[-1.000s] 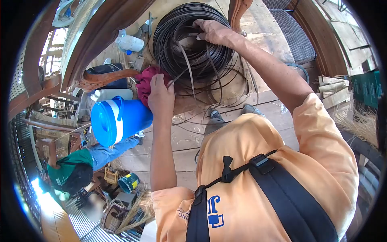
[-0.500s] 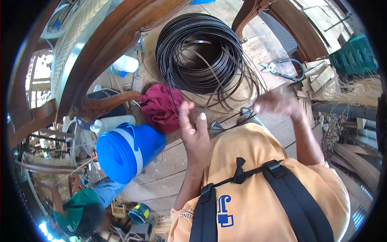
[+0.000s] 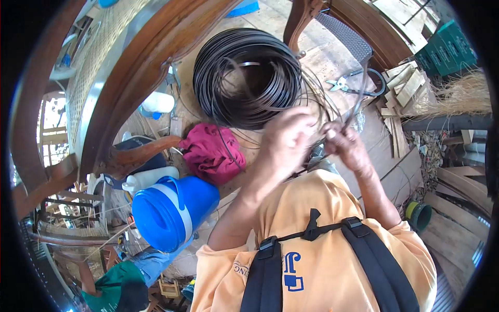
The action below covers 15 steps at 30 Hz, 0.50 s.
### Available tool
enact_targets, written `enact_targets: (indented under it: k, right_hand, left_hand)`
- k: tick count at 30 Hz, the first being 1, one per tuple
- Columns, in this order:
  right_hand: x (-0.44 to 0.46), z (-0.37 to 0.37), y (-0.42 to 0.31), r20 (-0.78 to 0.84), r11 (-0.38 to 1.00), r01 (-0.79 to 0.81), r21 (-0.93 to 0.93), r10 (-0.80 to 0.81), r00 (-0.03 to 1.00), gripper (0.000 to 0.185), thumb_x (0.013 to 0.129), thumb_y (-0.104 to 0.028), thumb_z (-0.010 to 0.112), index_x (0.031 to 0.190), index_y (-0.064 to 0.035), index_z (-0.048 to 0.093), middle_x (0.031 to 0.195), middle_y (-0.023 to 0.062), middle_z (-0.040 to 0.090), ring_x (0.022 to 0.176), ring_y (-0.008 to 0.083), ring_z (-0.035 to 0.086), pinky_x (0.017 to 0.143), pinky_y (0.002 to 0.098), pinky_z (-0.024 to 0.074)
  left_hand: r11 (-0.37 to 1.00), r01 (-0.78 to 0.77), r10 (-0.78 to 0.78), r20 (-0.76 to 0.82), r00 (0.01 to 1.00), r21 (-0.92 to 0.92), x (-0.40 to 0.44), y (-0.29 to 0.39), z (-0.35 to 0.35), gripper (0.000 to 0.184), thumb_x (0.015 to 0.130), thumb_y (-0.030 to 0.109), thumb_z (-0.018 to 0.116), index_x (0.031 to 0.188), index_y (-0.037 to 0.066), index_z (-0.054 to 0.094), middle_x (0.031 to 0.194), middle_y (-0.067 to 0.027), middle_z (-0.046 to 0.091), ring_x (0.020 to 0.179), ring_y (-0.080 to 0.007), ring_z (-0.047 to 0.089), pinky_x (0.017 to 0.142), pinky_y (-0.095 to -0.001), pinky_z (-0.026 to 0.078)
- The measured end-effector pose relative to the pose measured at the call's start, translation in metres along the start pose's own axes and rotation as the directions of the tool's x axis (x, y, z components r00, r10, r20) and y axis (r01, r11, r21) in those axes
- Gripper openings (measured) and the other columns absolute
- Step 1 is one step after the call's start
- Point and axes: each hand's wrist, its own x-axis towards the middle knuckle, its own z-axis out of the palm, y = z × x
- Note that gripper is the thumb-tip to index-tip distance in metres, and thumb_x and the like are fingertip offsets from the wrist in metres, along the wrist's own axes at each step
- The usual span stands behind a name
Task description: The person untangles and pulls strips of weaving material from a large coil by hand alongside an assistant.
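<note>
A large coil of dark, thin strand [image 3: 215, 101] lies on a wooden surface in front of me, with loose loops trailing from its right side. My right hand [image 3: 349, 148] is closed, thumb against fingers, on a dark strand [image 3: 358, 101] that rises above it. My left hand [image 3: 288, 138] is just left of the right one, at the coil's near edge. Motion smears its fingers, so I cannot see whether it holds a strand. A crumpled magenta cloth [image 3: 210, 153] lies left of my left forearm, with one strand running across it.
A blue lidded bucket [image 3: 202, 200] stands at left, near a white bottle [image 3: 150, 178]. Cutting pliers [image 3: 340, 84] lie beyond my right hand. A carved wooden frame [image 3: 119, 78] arches over the left side. Wood scraps [image 3: 410, 88] are at right. Another person in green [image 3: 117, 286] is at lower left.
My left hand has moved right and forward, towards my right hand. The right hand has shifted slightly left, and a strand now stands up above it. The view has shifted slightly.
</note>
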Motion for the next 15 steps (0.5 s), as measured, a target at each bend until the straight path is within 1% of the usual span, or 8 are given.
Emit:
enact_targets:
  k: [2, 3, 4, 6, 9, 10, 12, 15]
  right_hand:
    - [-0.002, -0.03, -0.011, -0.054, 0.995, 0.099, 0.031, -0.098, 0.994, 0.02, 0.093, -0.019, 0.053, 0.101, -0.002, 0.059, 0.059, -0.006, 0.04, 0.053, 0.0052, 0.035, 0.048, 0.0213, 0.0276]
    - [-0.005, -0.045, -0.014, -0.083, 0.994, 0.105, 0.03, -0.102, 0.991, 0.02, 0.093, -0.02, 0.054, 0.101, -0.0021, 0.058, 0.06, -0.0064, 0.038, 0.053, 0.0051, 0.034, 0.048, 0.0205, 0.0273]
    - [-0.007, -0.055, -0.017, -0.071, 0.99, 0.124, 0.063, -0.12, 0.99, 0.02, 0.092, -0.021, 0.055, 0.1, -0.0021, 0.057, 0.06, -0.0065, 0.038, 0.052, 0.0048, 0.033, 0.048, 0.0203, 0.0263]
    - [-0.012, -0.064, -0.024, -0.109, 0.995, 0.094, 0.014, -0.092, 0.99, 0.021, 0.092, -0.021, 0.056, 0.1, -0.002, 0.057, 0.061, -0.0062, 0.038, 0.053, 0.0045, 0.033, 0.047, 0.0201, 0.0256]
    - [-0.012, -0.071, -0.026, -0.098, 0.996, 0.081, -0.046, -0.085, 0.992, 0.022, 0.091, -0.023, 0.058, 0.098, -0.0024, 0.059, 0.061, -0.0062, 0.04, 0.053, 0.0041, 0.034, 0.047, 0.0195, 0.0258]
    - [-0.011, -0.072, -0.027, -0.092, 0.995, 0.077, -0.067, -0.083, 0.992, 0.022, 0.09, -0.023, 0.059, 0.097, -0.0024, 0.059, 0.061, -0.0061, 0.041, 0.053, 0.004, 0.034, 0.047, 0.0195, 0.0262]
    - [-0.007, -0.074, -0.028, -0.086, 0.992, 0.074, -0.105, -0.083, 0.993, 0.022, 0.09, -0.024, 0.06, 0.096, -0.0026, 0.06, 0.062, -0.0061, 0.042, 0.054, 0.0037, 0.036, 0.047, 0.0195, 0.0269]
    - [-0.004, -0.084, -0.023, -0.062, 0.991, 0.032, -0.131, -0.041, 0.997, 0.021, 0.09, -0.024, 0.06, 0.096, -0.0043, 0.061, 0.065, -0.0067, 0.044, 0.056, 0.0032, 0.038, 0.05, 0.0196, 0.0308]
  left_hand:
    - [0.974, 0.199, -0.194, -0.062, 0.979, 0.106, 0.002, -0.021, -0.02, 0.015, 0.083, -0.002, 0.052, 0.095, -0.002, 0.062, 0.106, -0.0149, 0.06, 0.097, -0.026, 0.06, 0.083, -0.0324, 0.048]
    - [0.931, 0.115, -0.092, -0.082, 0.992, 0.346, 0.006, -0.038, -0.03, 0.017, 0.081, -0.002, 0.052, 0.095, -0.002, 0.061, 0.104, -0.0161, 0.061, 0.097, -0.0286, 0.059, 0.085, -0.0346, 0.047]
    - [0.823, 0.036, 0.012, -0.081, 0.997, 0.566, 0.012, -0.057, -0.037, 0.019, 0.08, -0.002, 0.051, 0.096, -0.002, 0.061, 0.102, -0.0174, 0.061, 0.096, -0.0312, 0.059, 0.087, -0.0367, 0.046]
    - [0.78, -0.027, 0.064, -0.036, 0.997, 0.625, 0.031, -0.092, -0.042, 0.02, 0.075, -0.001, 0.051, 0.093, -0.002, 0.06, 0.101, -0.0163, 0.061, 0.097, -0.0343, 0.055, 0.089, -0.041, 0.042]
    - [0.72, -0.063, 0.139, -0.054, 0.989, 0.691, 0.074, -0.141, -0.035, 0.022, 0.076, 0.002, 0.05, 0.095, -0.003, 0.06, 0.098, -0.0196, 0.061, 0.094, -0.0372, 0.056, 0.086, -0.0417, 0.045]
    - [0.781, 0.072, -0.001, -0.115, 0.993, 0.62, 0.087, -0.157, -0.03, 0.024, 0.078, 0.006, 0.049, 0.097, -0.002, 0.061, 0.091, -0.0229, 0.061, 0.09, -0.0395, 0.058, 0.083, -0.0442, 0.046]
    - [0.76, 0.225, -0.212, -0.095, 0.973, 0.609, 0.111, -0.199, -0.026, 0.023, 0.077, 0.006, 0.05, 0.094, -0.003, 0.061, 0.082, -0.0225, 0.062, 0.086, -0.0378, 0.06, 0.079, -0.0453, 0.048]
    - [0.779, -0.155, -0.028, 0.28, 0.96, 0.607, 0.12, -0.291, -0.028, 0.021, 0.076, 0.01, 0.051, 0.089, -0.002, 0.063, 0.083, -0.0197, 0.063, 0.09, -0.0317, 0.061, 0.085, -0.0426, 0.044]
